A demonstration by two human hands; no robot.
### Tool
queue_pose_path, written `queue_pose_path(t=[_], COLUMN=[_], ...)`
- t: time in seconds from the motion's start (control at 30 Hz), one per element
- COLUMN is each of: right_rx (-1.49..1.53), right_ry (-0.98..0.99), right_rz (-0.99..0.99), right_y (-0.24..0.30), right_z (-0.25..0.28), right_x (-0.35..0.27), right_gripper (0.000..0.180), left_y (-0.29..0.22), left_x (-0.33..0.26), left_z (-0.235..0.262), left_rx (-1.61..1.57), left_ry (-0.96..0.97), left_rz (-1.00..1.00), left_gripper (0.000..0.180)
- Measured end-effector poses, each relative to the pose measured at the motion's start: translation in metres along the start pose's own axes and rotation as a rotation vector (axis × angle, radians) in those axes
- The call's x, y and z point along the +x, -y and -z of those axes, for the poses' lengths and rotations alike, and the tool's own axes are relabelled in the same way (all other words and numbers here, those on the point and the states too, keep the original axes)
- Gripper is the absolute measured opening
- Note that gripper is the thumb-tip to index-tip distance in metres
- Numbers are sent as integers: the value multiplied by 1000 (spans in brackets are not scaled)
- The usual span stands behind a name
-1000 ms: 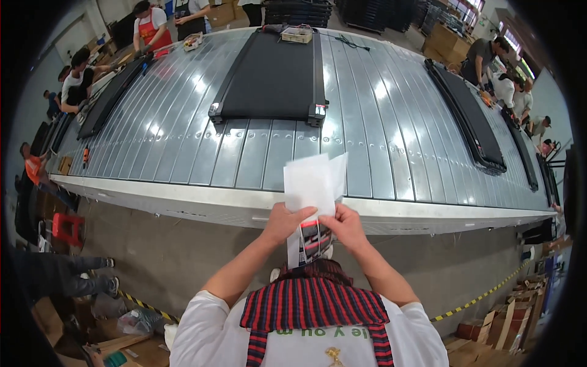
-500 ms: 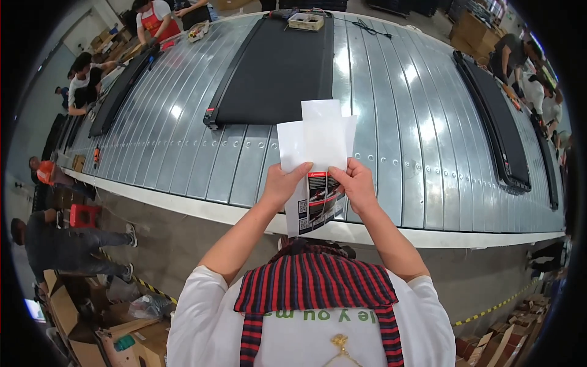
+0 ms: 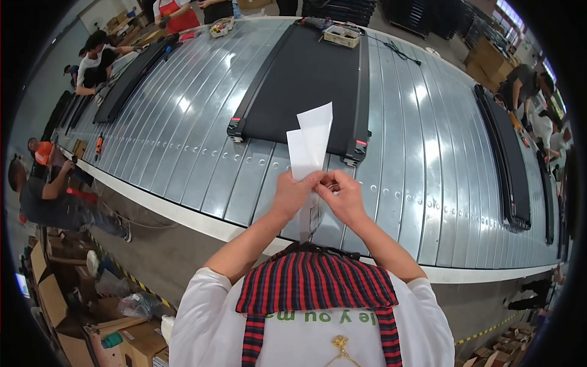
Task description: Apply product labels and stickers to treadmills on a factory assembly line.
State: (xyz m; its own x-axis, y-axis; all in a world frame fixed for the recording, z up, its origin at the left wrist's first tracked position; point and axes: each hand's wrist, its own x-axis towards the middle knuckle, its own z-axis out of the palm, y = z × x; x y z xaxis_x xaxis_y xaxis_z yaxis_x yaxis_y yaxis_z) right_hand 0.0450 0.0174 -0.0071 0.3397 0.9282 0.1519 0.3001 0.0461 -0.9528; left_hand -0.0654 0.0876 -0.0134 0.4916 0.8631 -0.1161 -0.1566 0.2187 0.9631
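A few loose printed sheets of paper [image 3: 315,140], white on top, stand up from my hands in front of my chest. My left hand [image 3: 292,196] is closed round their left side with the thumb on top. At their right edge my right hand [image 3: 342,197] pinches the sheets, thumb against forefinger. Below the hands a strip of the papers [image 3: 312,219] with dark print hangs down, seen nearly edge-on. Just beyond them a flat black treadmill deck [image 3: 306,85] lies on the slatted metal table [image 3: 403,165], its near corners carrying small red labels.
At the deck's far end sits a small parts tray [image 3: 342,35], with a black cable [image 3: 400,52] to its right. More black decks lie left [image 3: 134,79] and right [image 3: 502,153]. An orange-handled tool [image 3: 99,145] rests at left. Several people work around the table; cardboard boxes [image 3: 140,342] fill the lower left.
The papers have turned from facing me to nearly edge-on. My right hand has shifted inward, close to my left. The view has swung left, so the deck appears further right.
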Motion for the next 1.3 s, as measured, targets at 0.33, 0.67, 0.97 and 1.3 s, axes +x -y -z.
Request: queue_pose_path(t=[0.33, 0.67, 0.97, 1.3], right_rx=[-229, -47, 256, 140], right_ry=[-113, -99, 0, 108], right_rz=[-25, -54, -137, -14], right_y=[-47, -35, -39, -37], right_z=[-13, -34, -45, -34], right_x=[-4, 21, 24, 4], right_gripper=[6, 13, 9, 12], left_y=[68, 31, 38, 43], left_x=[27, 40, 40, 6], left_z=[8, 35, 45, 36], left_rx=[333, 94, -122, 3], left_ry=[34, 159, 171, 31], left_rz=[-149, -121, -23, -154], left_gripper=[29, 24, 21, 23])
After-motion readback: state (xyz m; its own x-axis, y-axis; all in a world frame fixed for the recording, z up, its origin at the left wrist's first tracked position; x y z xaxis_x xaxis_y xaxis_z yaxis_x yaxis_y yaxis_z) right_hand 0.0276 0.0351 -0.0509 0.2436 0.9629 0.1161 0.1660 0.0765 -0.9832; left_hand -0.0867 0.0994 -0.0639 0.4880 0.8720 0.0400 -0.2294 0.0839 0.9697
